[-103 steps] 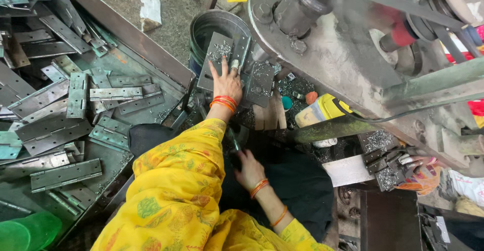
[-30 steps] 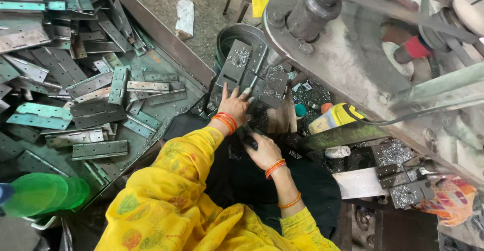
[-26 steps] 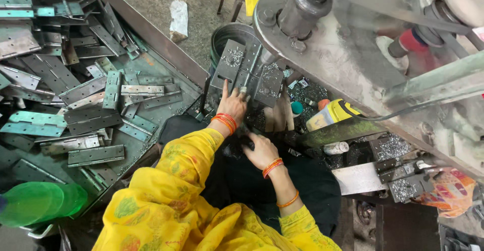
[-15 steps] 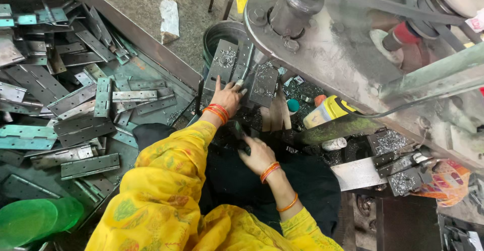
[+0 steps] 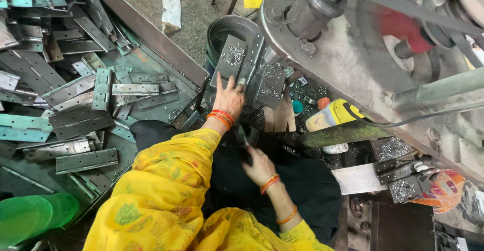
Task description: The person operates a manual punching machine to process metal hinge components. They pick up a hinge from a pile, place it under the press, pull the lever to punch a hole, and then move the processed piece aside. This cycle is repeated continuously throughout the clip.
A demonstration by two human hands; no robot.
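Green plastic bowl (image 5: 35, 218), yellow bottle (image 5: 333, 116), white stone (image 5: 171, 9) on floor.

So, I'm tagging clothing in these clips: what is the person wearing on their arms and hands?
Both hands are bare, no gloves. The left arm has a loose yellow sleeve with a green and orange print, and red and orange bangles at the left wrist. The right wrist has orange bangles, with one more further up the forearm, above a yellow cuff.

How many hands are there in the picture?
2. The left hand rests on a grey metal hinge plate by the machine; the right hand is lower, over the dark lap, gripping something dark.
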